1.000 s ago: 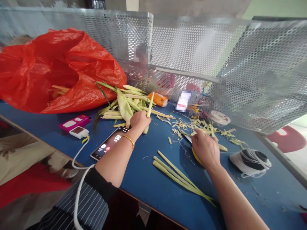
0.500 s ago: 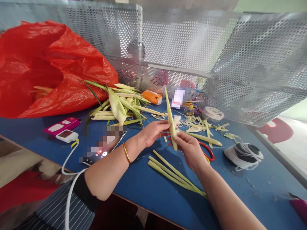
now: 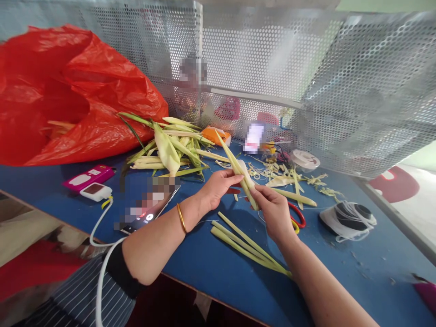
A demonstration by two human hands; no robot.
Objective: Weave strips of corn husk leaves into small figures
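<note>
A long, pointed, pale-green corn husk [image 3: 227,151] is held up at a tilt above the table, its tip toward the far left. My left hand [image 3: 220,187], with a gold bangle at the wrist, pinches its middle between thumb and fingers. My right hand [image 3: 274,211] grips the lower end, thumb on the near side; its other fingers are partly hidden. A whitish piece shows behind the husk, between the hands. Below them lie several narrow husk strips [image 3: 247,247]. Scissors with a red and yellow handle [image 3: 301,218] rest partly behind my right hand.
A heap of husks [image 3: 166,152] lies beside a red plastic bag [image 3: 112,81] at the left. A phone [image 3: 153,206] and a cabled white device [image 3: 95,192] are near my left arm. Wound white thread [image 3: 350,218] sits right. A perforated metal screen [image 3: 255,59] borders the back.
The husk has tilted from nearly upright to leaning left, its tip swinging left and down. Both hands keep hold of it, and my right hand has shifted slightly right.
</note>
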